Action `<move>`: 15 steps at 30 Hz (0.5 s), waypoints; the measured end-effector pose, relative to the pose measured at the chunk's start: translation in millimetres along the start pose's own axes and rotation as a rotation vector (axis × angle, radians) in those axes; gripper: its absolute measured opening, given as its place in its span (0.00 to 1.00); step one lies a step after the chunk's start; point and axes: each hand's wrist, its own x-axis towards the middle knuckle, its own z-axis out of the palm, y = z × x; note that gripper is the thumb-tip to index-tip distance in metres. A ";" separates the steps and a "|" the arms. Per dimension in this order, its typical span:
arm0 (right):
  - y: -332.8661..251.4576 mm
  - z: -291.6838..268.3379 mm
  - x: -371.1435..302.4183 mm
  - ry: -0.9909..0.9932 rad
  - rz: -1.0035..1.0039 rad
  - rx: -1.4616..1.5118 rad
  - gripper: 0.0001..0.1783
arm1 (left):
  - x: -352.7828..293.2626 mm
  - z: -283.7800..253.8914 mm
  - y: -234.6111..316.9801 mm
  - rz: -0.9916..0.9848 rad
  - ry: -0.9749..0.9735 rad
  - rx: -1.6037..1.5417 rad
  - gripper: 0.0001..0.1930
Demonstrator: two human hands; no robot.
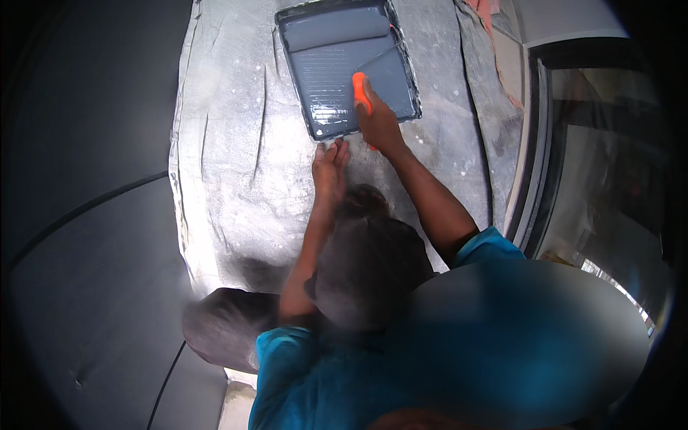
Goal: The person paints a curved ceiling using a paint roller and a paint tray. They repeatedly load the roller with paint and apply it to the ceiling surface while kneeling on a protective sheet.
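Note:
A paint tray (pixel 413 86) coated in dark grey paint lies on a paint-spotted sheet ahead of me. The paint roller (pixel 344 29) rests across the tray's far end, its sleeve soaked in the same grey. Its thin wire frame runs back to an orange handle, which my right hand (pixel 378 127) grips above the tray's near right part. My left hand (pixel 331 163) is at the near edge of the tray, fingers stretched toward the rim and seemingly touching it. Whether its fingertips reach under the rim is hidden.
The wrinkled silvery drop sheet (pixel 229 158) covers the floor under the tray. A dark grey wall (pixel 86 251) runs along the left. On the right stands a dark-framed glass door or window (pixel 602 172). My bent knee (pixel 229 326) is near the left wall.

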 end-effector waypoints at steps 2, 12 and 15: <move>-1.0 2.3 23.4 0.054 -0.075 0.017 0.37 | -4.7 -0.1 -0.6 -0.005 -0.007 0.005 0.42; 1.9 10.6 54.7 -0.025 0.037 -0.034 0.36 | -11.4 13.4 1.7 0.027 0.051 0.017 0.31; 3.0 7.1 23.8 -0.015 0.017 -0.096 0.36 | -5.6 8.4 0.7 0.034 0.032 -0.017 0.33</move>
